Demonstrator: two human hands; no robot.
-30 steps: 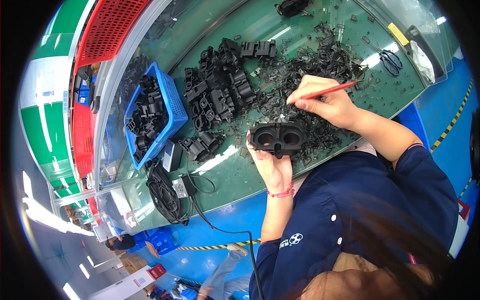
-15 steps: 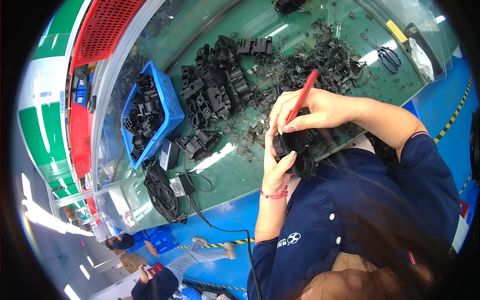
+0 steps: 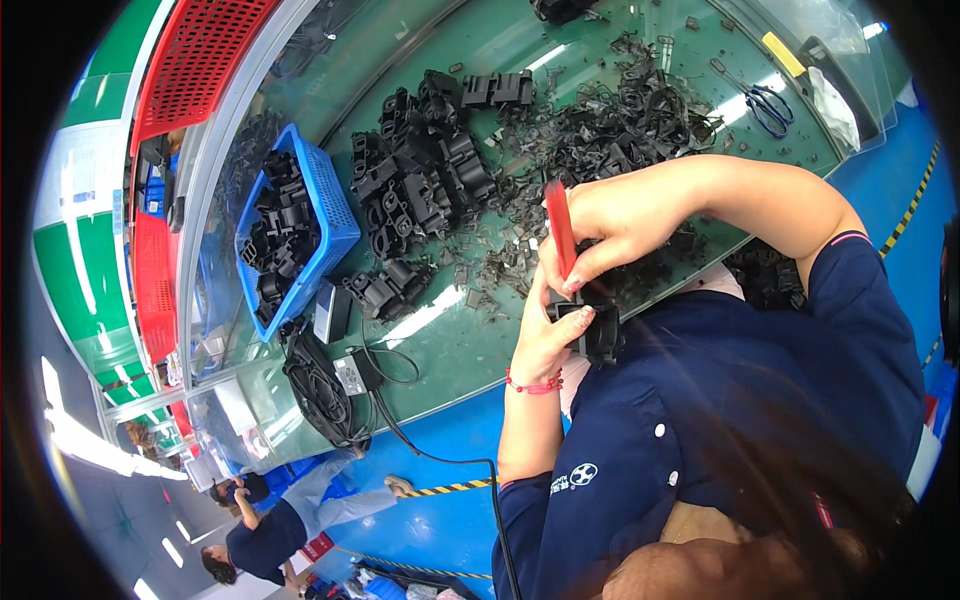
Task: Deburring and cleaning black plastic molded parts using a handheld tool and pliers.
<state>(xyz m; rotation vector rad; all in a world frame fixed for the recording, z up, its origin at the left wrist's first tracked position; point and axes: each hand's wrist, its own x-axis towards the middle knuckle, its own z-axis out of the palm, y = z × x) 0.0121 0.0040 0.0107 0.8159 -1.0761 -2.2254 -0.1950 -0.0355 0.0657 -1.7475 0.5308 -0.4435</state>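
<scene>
My left hand [image 3: 543, 338], with a red beaded bracelet at the wrist, is closed round a black moulded plastic part [image 3: 602, 337] close to my body at the table's near edge. Its thumb presses on the part's side. My right hand [image 3: 618, 222] grips a slim red pen-shaped tool [image 3: 559, 225], which stands nearly upright. The tool's lower end meets the part beside my left fingers; its tip is hidden. Beyond my hands lies a heap of black plastic scraps [image 3: 640, 115]. Several black moulded parts [image 3: 420, 170] are piled left of the scraps.
A blue basket [image 3: 345, 215] of black parts stands on the green table at left. Near it lie a coiled black cable [image 3: 318, 385] and a power adapter [image 3: 355, 373]. Blue-handled scissors [image 3: 768, 110] rest at far right. Another person [image 3: 270, 540] stands in the background.
The red tool has tipped from leaning right to nearly upright, slightly left. My right hand has turned and lowered with it, and the black part has shifted in my grip. The background person has moved.
</scene>
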